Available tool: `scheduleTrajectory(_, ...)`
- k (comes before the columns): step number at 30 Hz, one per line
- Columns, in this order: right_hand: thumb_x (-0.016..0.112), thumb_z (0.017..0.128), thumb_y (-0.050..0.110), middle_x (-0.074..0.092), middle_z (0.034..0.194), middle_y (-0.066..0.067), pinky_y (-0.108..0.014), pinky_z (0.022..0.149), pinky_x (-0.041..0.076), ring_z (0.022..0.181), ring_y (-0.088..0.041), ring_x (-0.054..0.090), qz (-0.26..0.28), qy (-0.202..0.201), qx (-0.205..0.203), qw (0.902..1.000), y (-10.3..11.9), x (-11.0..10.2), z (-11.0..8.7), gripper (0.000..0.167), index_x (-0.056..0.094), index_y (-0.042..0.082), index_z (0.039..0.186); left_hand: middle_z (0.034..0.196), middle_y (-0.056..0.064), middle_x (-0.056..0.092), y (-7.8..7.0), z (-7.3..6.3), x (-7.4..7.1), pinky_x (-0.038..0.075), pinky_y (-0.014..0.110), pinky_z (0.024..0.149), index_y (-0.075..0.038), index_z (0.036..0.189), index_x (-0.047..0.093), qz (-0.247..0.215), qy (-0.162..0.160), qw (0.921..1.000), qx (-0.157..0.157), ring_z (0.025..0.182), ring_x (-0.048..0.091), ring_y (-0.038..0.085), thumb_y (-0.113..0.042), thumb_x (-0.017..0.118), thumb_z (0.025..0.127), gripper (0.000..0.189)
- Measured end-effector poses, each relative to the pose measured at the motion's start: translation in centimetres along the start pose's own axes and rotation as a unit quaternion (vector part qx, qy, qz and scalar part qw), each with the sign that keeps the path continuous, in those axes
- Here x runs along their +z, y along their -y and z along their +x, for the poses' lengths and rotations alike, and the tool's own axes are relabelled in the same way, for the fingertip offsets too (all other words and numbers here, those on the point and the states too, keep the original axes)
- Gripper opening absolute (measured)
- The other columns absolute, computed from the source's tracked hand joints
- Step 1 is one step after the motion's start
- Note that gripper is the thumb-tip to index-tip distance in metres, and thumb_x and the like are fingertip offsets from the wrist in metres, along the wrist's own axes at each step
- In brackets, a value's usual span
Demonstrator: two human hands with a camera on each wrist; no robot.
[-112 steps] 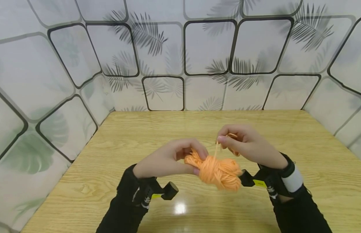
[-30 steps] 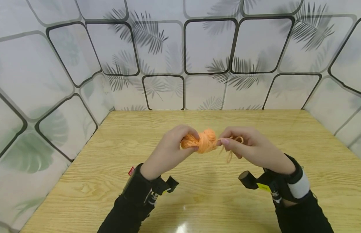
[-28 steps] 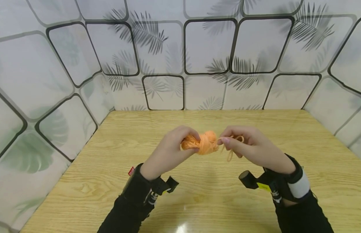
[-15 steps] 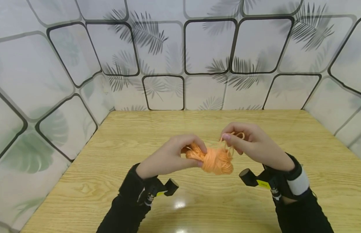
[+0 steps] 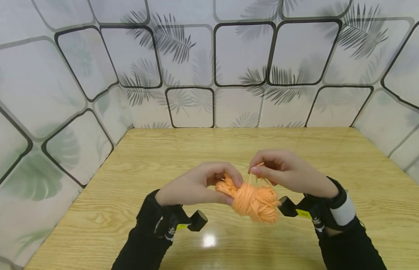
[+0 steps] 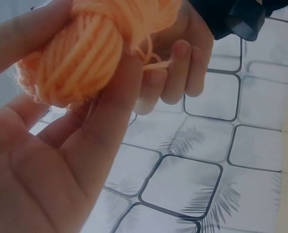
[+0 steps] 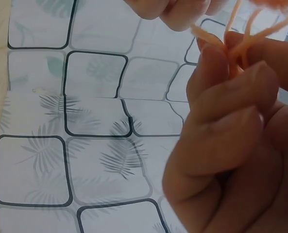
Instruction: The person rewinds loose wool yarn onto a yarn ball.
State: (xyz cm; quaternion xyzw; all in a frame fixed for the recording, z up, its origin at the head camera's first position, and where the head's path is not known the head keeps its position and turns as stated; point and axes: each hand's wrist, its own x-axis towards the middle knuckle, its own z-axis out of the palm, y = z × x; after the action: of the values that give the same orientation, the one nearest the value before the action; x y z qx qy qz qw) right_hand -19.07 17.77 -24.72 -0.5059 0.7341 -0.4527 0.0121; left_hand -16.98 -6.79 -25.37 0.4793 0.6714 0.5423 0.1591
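Note:
A bundle of orange yarn (image 5: 254, 200) is held above the table, wound round its middle, with loops at its left end. My left hand (image 5: 204, 183) pinches that left end between thumb and fingers. Up and to the right, my right hand (image 5: 283, 170) pinches a strand of yarn (image 5: 250, 178) that runs down to the bundle. In the left wrist view the wound yarn (image 6: 76, 58) lies between thumb and fingers. The right wrist view has several thin strands (image 7: 238, 48) in the curled fingers of the right hand (image 7: 231, 141), and a short end sticks out.
The wooden table (image 5: 155, 150) spreads under both hands. Patterned wall covering (image 5: 239, 108) stands behind it and along both sides. Each wrist wears a black camera mount (image 5: 195, 221) that juts inward over the table.
Over the last second my left hand has tilted the bundle down and toward me. My right hand has risen, then come down and left, keeping its pinch on the strand.

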Motion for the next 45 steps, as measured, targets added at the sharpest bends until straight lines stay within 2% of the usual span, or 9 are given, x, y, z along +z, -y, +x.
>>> scheduleTrajectory(4,0.048,0.093,-0.004,0.05,0.071,0.0,-0.025,0.045,0.039,0.052,-0.01,0.042,0.021,0.026,-0.003,0.9994,-0.1,0.1,0.1,0.02,0.06,0.011,0.098,0.107,0.021,0.052,-0.1,-0.2,-0.1,0.048,0.028,0.072,0.007,0.103,0.051,-0.035,-0.015,0.9991,0.017,0.088,0.052,0.014,0.004,0.063,0.083,0.024)
scheduleTrajectory(10,0.049,0.092,-0.004,0.061,0.089,-0.002,-0.028,0.063,0.048,0.072,-0.012,0.053,0.042,0.05,-0.004,0.9979,-0.4,0.4,0.3,0.02,0.061,0.008,0.102,0.109,0.006,0.054,-0.1,-0.4,-0.1,0.05,0.028,0.075,0.011,0.105,0.047,-0.087,-0.073,0.9927,0.042,0.091,0.054,0.014,-0.004,0.065,0.085,0.031)
scheduleTrajectory(13,0.052,0.091,-0.002,0.057,0.085,0.002,-0.028,0.065,0.046,0.073,-0.011,0.051,0.01,0.039,0.008,0.9991,-0.4,0.6,0.4,0.016,0.06,0.009,0.1,0.113,0.004,0.053,-0.1,-0.5,0.0,0.051,0.029,0.078,0.006,0.105,0.049,-0.108,-0.11,0.9871,0.044,0.095,0.056,0.016,-0.006,0.065,0.085,0.029)
scheduleTrajectory(15,0.051,0.092,-0.002,0.053,0.078,0.004,-0.027,0.059,0.045,0.065,-0.009,0.049,0.003,0.035,0.038,0.9987,-0.4,0.7,0.3,0.013,0.058,0.007,0.097,0.116,0.006,0.053,-0.1,-0.4,0.0,0.051,0.029,0.078,0.0,0.105,0.052,-0.117,-0.137,0.9828,0.042,0.097,0.056,0.017,-0.005,0.065,0.085,0.025)
scheduleTrajectory(19,0.047,0.094,-0.001,0.05,0.074,0.002,-0.025,0.048,0.042,0.053,-0.01,0.043,-0.007,0.035,0.077,0.9964,-0.4,1.2,0.4,0.01,0.054,0.003,0.1,0.116,0.008,0.052,-0.2,-0.3,0.1,0.051,0.027,0.077,-0.01,0.105,0.055,-0.103,-0.194,0.9747,0.04,0.092,0.056,0.017,-0.003,0.064,0.085,0.023)
scheduleTrajectory(24,0.046,0.096,0.006,0.059,0.09,-0.004,-0.025,0.048,0.044,0.054,-0.014,0.047,0.012,0.051,0.076,0.9957,-0.5,2.0,0.9,0.016,0.053,0.003,0.111,0.11,0.008,0.052,-0.4,0.2,0.4,0.05,0.024,0.074,0.002,0.107,0.051,-0.089,-0.261,0.9607,0.027,0.089,0.056,0.015,0.007,0.059,0.085,0.024)
scheduleTrajectory(30,0.046,0.096,0.005,0.059,0.08,-0.001,-0.023,0.046,0.043,0.05,-0.01,0.045,0.009,0.073,0.062,0.9954,-0.7,2.6,1.2,0.016,0.062,0.006,0.096,0.105,0.01,0.053,-0.1,0.5,0.5,0.049,0.024,0.075,0.005,0.108,0.051,-0.027,-0.323,0.9457,0.019,0.088,0.055,0.015,0.009,0.059,0.084,0.025)
scheduleTrajectory(38,0.047,0.096,0.006,0.054,0.071,0.003,-0.023,0.045,0.042,0.049,-0.008,0.044,0.019,0.076,0.047,0.9958,-0.3,2.7,1.1,0.018,0.064,0.011,0.094,0.106,0.012,0.057,0.5,0.8,0.5,0.049,0.028,0.076,0.001,0.105,0.056,0.086,-0.374,0.9234,0.013,0.088,0.056,0.017,0.002,0.065,0.083,0.023)
scheduleTrajectory(45,0.047,0.095,0.002,0.055,0.073,0.004,-0.023,0.044,0.042,0.049,-0.005,0.044,0.014,0.067,0.027,0.9973,0.1,2.3,0.8,0.019,0.063,0.013,0.093,0.106,0.013,0.057,0.5,0.8,0.5,0.049,0.028,0.073,0.001,0.104,0.057,0.127,-0.382,0.9153,0.016,0.088,0.057,0.019,0.002,0.066,0.082,0.024)
